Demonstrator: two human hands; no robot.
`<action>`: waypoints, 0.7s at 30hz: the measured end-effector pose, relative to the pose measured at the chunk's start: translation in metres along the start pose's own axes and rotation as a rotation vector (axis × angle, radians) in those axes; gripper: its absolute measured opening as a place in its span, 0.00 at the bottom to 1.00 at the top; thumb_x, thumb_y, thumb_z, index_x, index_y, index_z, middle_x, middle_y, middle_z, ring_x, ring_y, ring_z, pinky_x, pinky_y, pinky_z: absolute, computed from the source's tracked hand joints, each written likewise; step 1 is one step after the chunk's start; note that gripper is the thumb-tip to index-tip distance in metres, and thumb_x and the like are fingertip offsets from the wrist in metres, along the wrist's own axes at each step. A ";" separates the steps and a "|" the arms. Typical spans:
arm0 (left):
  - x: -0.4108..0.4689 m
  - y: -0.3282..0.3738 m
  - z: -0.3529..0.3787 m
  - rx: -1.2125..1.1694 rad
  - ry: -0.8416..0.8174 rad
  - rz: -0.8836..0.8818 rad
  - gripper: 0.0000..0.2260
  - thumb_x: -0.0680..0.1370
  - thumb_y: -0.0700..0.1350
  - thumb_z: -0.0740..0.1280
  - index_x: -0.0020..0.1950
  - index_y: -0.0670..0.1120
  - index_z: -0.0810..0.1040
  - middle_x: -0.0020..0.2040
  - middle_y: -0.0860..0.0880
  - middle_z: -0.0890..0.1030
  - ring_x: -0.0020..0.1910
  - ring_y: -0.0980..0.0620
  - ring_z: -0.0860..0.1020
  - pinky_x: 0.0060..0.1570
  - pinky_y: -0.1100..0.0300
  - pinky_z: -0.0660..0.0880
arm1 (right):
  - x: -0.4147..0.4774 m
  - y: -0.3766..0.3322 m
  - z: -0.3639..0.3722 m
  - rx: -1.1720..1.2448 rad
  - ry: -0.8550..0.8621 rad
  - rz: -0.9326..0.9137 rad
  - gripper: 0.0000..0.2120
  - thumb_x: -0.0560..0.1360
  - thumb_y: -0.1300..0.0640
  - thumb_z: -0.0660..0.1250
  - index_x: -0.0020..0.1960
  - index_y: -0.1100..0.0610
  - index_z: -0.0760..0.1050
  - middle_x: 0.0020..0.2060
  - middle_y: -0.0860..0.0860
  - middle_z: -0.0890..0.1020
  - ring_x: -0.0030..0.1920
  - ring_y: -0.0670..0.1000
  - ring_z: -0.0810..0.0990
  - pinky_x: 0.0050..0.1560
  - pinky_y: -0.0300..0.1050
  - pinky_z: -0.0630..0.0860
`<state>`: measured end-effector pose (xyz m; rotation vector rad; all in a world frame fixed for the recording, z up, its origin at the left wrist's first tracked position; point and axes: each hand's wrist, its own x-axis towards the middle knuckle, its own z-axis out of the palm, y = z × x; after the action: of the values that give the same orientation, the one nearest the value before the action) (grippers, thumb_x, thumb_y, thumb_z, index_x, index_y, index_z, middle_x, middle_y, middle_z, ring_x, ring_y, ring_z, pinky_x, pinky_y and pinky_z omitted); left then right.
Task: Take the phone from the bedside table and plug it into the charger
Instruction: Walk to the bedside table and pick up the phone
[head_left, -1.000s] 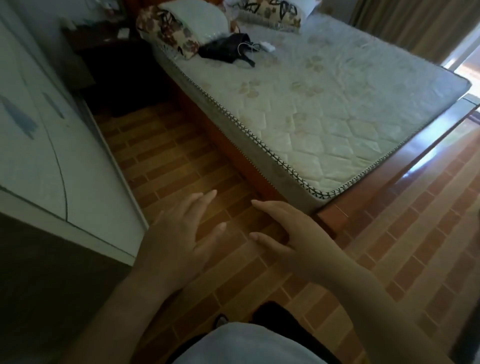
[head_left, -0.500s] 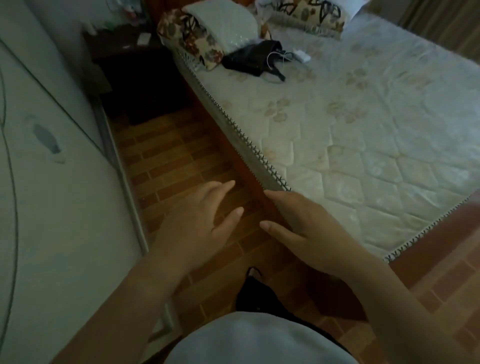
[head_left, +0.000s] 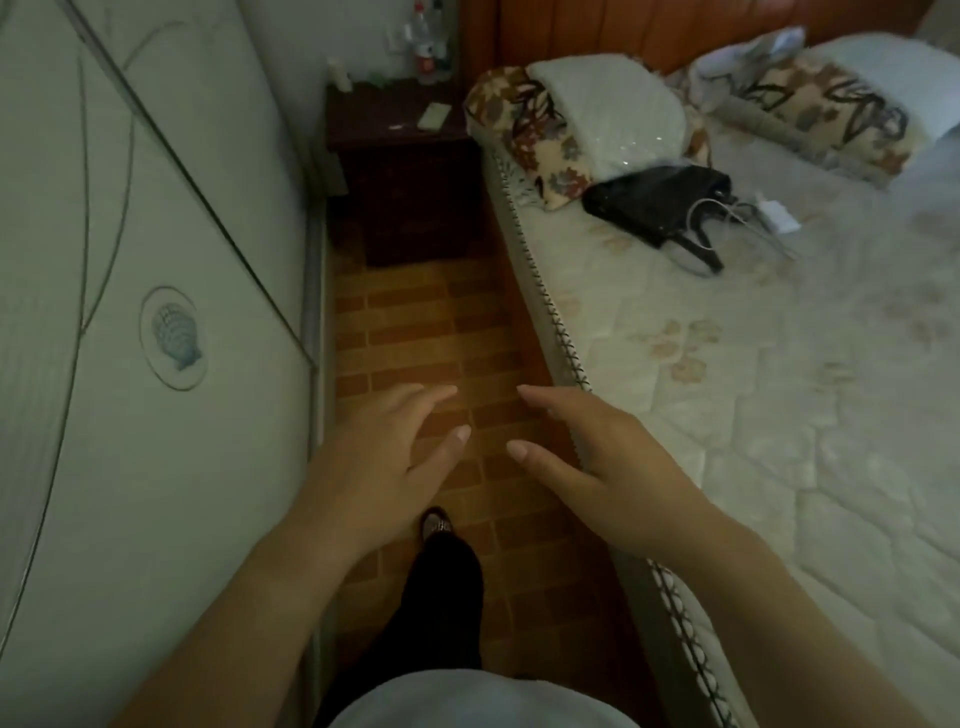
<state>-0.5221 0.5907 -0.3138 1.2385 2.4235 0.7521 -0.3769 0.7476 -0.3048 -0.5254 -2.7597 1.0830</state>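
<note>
1. No writing can be read anywhere. The bottle (head_left: 426, 52) at the back of the bedside table (head_left: 363, 122) carries a red label, too small and blurred to make out. The wardrobe door (head_left: 130, 312) on the left bears a blue shell motif inside an oval, with no lettering.

2. Both forearms reach forward from the bottom of the frame over the brick-patterned floor (head_left: 415, 322), in the narrow aisle between the wardrobe and the mattress (head_left: 727, 389). The left hand (head_left: 384, 457) is held back-up, fingers loosely spread and pointing toward 1 o'clock, holding nothing. The right hand (head_left: 597, 467) mirrors it at the mattress edge, fingers slightly apart and pointing toward 11 o'clock, thumb below, also empty. The two sets of fingertips are near each other but apart.

3. The phone (head_left: 434, 115) lies flat on the dark bedside table, near its right edge, at about 12 o'clock from the hands and well apart from every finger.

4. The white charger (head_left: 776, 213) lies on the mattress with its cable beside a black bag (head_left: 660, 200), at about 2 o'clock from the right hand, well apart from it. Patterned pillows (head_left: 530, 130) sit at the head of the bed.
</note>
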 end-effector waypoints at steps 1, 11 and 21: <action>0.018 -0.010 -0.005 -0.011 0.017 -0.012 0.24 0.74 0.66 0.52 0.67 0.60 0.64 0.68 0.57 0.69 0.64 0.58 0.68 0.61 0.54 0.69 | 0.026 0.002 0.000 -0.003 -0.005 -0.020 0.29 0.71 0.32 0.55 0.69 0.41 0.61 0.66 0.40 0.69 0.58 0.30 0.62 0.49 0.22 0.60; 0.229 -0.094 -0.096 0.018 0.046 -0.049 0.25 0.73 0.67 0.51 0.68 0.61 0.63 0.69 0.57 0.68 0.64 0.58 0.68 0.59 0.56 0.69 | 0.277 0.010 -0.021 -0.070 0.053 -0.018 0.27 0.72 0.32 0.54 0.67 0.41 0.62 0.66 0.41 0.71 0.58 0.38 0.70 0.45 0.27 0.63; 0.425 -0.140 -0.121 0.044 0.007 -0.005 0.24 0.73 0.66 0.52 0.67 0.62 0.63 0.67 0.58 0.70 0.56 0.60 0.71 0.52 0.59 0.73 | 0.454 0.069 -0.055 -0.035 0.045 0.044 0.27 0.72 0.35 0.58 0.67 0.44 0.65 0.64 0.43 0.73 0.57 0.39 0.70 0.47 0.27 0.64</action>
<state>-0.9176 0.8324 -0.3140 1.2472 2.4606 0.7065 -0.7674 0.9959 -0.3140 -0.6101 -2.7457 1.0204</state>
